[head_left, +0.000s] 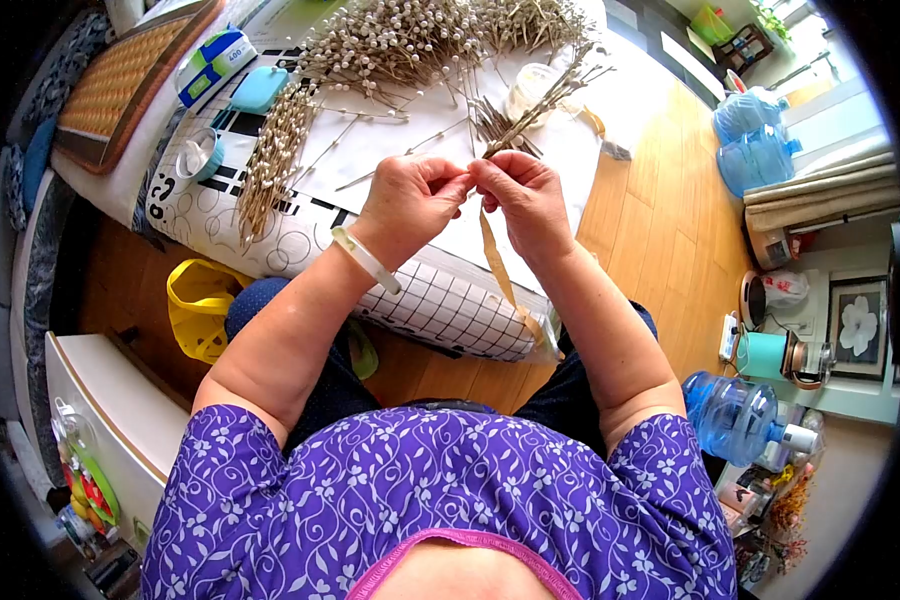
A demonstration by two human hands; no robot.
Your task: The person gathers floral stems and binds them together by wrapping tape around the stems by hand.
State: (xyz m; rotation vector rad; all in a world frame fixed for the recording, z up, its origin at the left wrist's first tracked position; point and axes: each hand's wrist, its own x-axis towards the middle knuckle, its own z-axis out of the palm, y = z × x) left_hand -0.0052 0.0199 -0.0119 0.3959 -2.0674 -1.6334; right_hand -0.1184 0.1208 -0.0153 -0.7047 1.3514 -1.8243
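Note:
My left hand [400, 205] and my right hand [525, 195] meet above the table's near edge, thumbs and forefingers pinched together. A tan strip of tape [493, 255] hangs from the right fingertips towards my lap. Whatever small piece lies between the left fingertips is hidden. Just beyond the right hand, a brown branching twig [545, 103] slants up to the right; I cannot tell whether the fingers grip its lower end. Short dark stems [492, 122] lie by it. Thin stems with white buds [390, 45] are heaped at the back, and a narrower bundle [273, 155] lies to the left.
On the table [370, 140] are a pale tub [532, 92], blue case [259, 89], tape roll [200, 155] and tissue pack [216, 66]. A yellow basket [195, 305] stands below left. Water jugs [735, 415] stand on the right. A white cabinet [110, 420] is at left.

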